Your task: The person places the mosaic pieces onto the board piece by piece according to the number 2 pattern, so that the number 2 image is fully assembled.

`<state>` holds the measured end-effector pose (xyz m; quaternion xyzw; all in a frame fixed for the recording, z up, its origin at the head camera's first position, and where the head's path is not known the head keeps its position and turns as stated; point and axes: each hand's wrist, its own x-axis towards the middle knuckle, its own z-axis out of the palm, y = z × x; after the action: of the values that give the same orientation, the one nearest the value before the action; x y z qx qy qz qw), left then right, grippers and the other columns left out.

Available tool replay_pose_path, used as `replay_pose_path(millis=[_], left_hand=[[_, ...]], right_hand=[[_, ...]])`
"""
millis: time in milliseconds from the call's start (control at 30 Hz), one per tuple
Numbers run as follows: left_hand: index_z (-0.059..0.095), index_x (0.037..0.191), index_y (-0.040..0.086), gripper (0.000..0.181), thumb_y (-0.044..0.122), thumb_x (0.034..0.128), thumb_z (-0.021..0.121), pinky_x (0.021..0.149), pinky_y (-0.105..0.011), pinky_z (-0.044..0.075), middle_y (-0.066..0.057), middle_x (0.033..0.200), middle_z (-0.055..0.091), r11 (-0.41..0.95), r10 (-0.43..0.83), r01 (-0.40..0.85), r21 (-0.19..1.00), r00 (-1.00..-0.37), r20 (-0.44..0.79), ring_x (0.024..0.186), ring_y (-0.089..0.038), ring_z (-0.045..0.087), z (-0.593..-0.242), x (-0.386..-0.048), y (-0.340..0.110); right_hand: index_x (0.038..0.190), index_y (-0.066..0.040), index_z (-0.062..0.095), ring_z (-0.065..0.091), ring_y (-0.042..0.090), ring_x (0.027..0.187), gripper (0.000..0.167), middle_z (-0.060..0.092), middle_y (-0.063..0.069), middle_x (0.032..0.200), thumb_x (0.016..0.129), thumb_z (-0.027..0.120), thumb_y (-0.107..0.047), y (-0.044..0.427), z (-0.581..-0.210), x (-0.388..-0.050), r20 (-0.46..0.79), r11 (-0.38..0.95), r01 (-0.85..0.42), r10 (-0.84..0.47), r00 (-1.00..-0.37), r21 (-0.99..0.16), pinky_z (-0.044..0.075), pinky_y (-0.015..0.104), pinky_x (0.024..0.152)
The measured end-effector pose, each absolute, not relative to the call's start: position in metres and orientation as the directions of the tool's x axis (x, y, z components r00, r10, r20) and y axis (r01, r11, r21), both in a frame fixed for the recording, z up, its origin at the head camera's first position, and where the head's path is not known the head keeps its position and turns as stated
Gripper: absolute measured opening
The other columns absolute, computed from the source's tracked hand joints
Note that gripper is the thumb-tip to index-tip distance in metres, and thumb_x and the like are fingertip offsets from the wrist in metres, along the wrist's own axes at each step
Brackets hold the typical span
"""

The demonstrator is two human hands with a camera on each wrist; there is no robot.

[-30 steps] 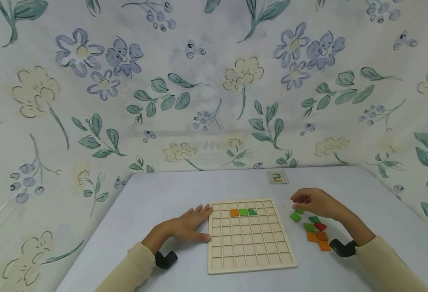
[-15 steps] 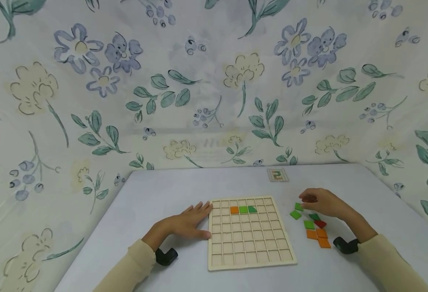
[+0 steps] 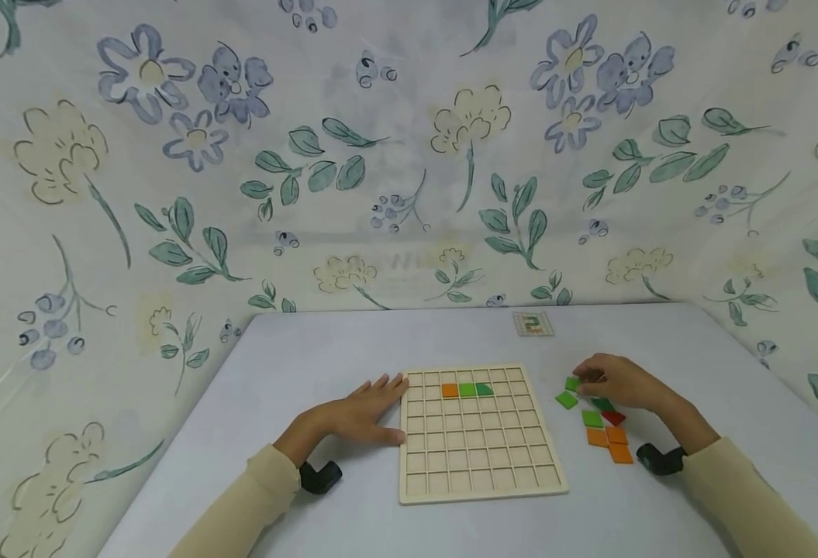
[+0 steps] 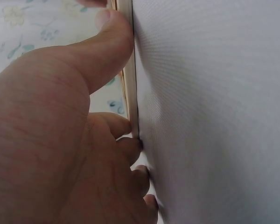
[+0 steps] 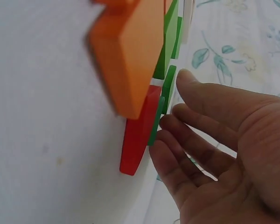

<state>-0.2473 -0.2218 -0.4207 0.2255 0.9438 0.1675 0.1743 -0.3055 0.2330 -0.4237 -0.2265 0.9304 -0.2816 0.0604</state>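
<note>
My left hand (image 3: 361, 412) lies with fingers spread against the left edge of a wooden grid board (image 3: 450, 457); its thumb and fingertips touch that edge, also in the left wrist view. In one row of the board sit an orange square tile (image 3: 450, 390), a light green square tile (image 3: 467, 390) and a dark green tile (image 3: 484, 389) with a curved side. Right of the board, my right hand (image 3: 621, 381) is over loose tiles. Its thumb and bent fingers are close to a green square tile (image 3: 572, 384); the right wrist view shows no clear grip on that tile (image 5: 169, 88).
More loose tiles lie below the right hand: two green squares, one of them a green tile (image 3: 592, 419), a dark green tile (image 3: 602, 404), a red tile (image 3: 614, 418) and several orange tiles (image 3: 620, 453). A small pattern card (image 3: 533, 324) lies at the back.
My right hand first drew back rightward from the green square tiles, then lowered its thumb and fingers toward the upper one. The left hand stays at the board's edge. The head view tilted slightly downward.
</note>
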Motion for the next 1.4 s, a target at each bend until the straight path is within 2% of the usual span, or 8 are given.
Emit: replay_pose_path(millis=[300, 600, 833, 1167, 1400], left_hand=[[0.015, 0.161, 0.01, 0.095, 0.053, 0.092, 0.065, 0.127, -0.051, 0.003, -0.008, 0.169, 0.009, 0.841, 0.482, 0.362, 0.403, -0.839, -0.253, 0.157, -0.029, 0.001, -0.418, -0.246, -0.221], [0.016, 0.161, 0.01, 0.097, 0.054, 0.091, 0.066, 0.127, -0.053, 0.004, -0.008, 0.169, 0.01, 0.837, 0.491, 0.368, 0.406, -0.833, -0.257, 0.157, -0.031, 0.003, -0.422, -0.245, -0.22], [0.016, 0.161, 0.011, 0.096, 0.055, 0.0914, 0.065, 0.127, -0.052, 0.005, -0.007, 0.169, 0.01, 0.846, 0.481, 0.371, 0.383, -0.841, -0.246, 0.157, -0.03, 0.004, -0.42, -0.247, -0.22], [0.014, 0.161, 0.009, 0.096, 0.056, 0.0924, 0.063, 0.127, -0.054, 0.006, -0.01, 0.169, 0.009, 0.835, 0.501, 0.389, 0.39, -0.831, -0.243, 0.157, -0.033, 0.003, -0.419, -0.249, -0.224], [0.014, 0.161, 0.011, 0.096, 0.056, 0.0922, 0.063, 0.127, -0.054, 0.005, -0.008, 0.169, 0.009, 0.837, 0.496, 0.385, 0.388, -0.833, -0.245, 0.157, -0.032, 0.003, -0.421, -0.251, -0.223]], right_hand=[[0.115, 0.002, 0.07, 0.062, 0.015, 0.09, 0.033, 0.065, 0.003, 0.098, 0.089, 0.075, -0.018, 0.23, -0.427, -0.307, 0.084, 0.732, -0.481, -0.508, -0.857, -0.483, 0.055, 0.029, 0.077], [0.111, 0.001, 0.071, 0.061, 0.012, 0.087, 0.029, 0.063, 0.001, 0.095, 0.087, 0.076, -0.015, 0.229, -0.435, -0.303, 0.094, 0.735, -0.483, -0.503, -0.859, -0.476, 0.055, 0.024, 0.074], [0.107, 0.0, 0.073, 0.061, 0.012, 0.086, 0.023, 0.062, 0.001, 0.093, 0.087, 0.076, -0.012, 0.227, -0.433, -0.307, 0.126, 0.734, -0.501, -0.504, -0.854, -0.459, 0.055, 0.025, 0.073], [0.107, -0.002, 0.073, 0.055, 0.01, 0.082, 0.022, 0.061, 0.0, 0.092, 0.087, 0.076, -0.012, 0.225, -0.43, -0.308, 0.11, 0.747, -0.492, -0.5, -0.859, -0.447, 0.052, 0.023, 0.07], [0.104, -0.002, 0.072, 0.056, 0.012, 0.083, 0.019, 0.062, 0.001, 0.092, 0.087, 0.076, -0.01, 0.225, -0.43, -0.308, 0.111, 0.761, -0.482, -0.486, -0.867, -0.434, 0.055, 0.027, 0.073]])
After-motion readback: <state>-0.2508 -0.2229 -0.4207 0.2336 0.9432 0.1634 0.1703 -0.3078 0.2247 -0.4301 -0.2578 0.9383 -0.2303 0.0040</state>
